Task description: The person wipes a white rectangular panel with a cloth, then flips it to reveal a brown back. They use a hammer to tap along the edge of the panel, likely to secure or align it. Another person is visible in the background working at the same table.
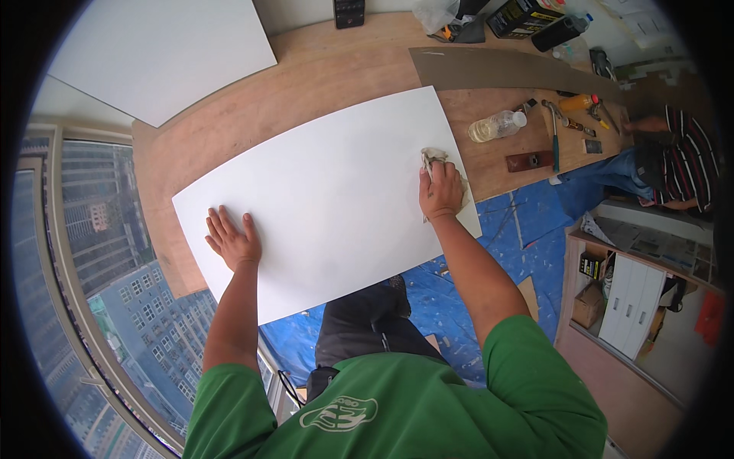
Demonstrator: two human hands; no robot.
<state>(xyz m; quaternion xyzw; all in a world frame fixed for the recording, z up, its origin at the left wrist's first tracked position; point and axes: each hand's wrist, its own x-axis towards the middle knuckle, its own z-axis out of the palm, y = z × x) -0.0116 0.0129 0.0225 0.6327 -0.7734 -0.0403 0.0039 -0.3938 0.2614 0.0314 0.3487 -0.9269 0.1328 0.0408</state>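
A large white panel point(329, 191) lies on the wooden worktable, its near edge jutting past the table toward me. My left hand point(233, 239) rests flat on the panel's left part, fingers spread, holding nothing. Near the panel's right edge my right hand point(441, 191) presses a crumpled, stained whitish rag point(433, 155) against the surface. Part of the rag sticks out beyond the fingertips, and the rest is hidden under the palm. Just right of the panel a clear plastic bottle point(489, 128) with pale yellowish liquid lies on its side.
Hammers point(553, 130), a brown plane-like block point(529, 161) and an orange bottle point(579, 102) lie on the worktable point(321, 50). Another white panel point(164, 53) is at the far left. Blue sheeting point(505, 229) covers the floor. A person in a striped shirt point(688, 157) is at the right; a window point(99, 222) is left.
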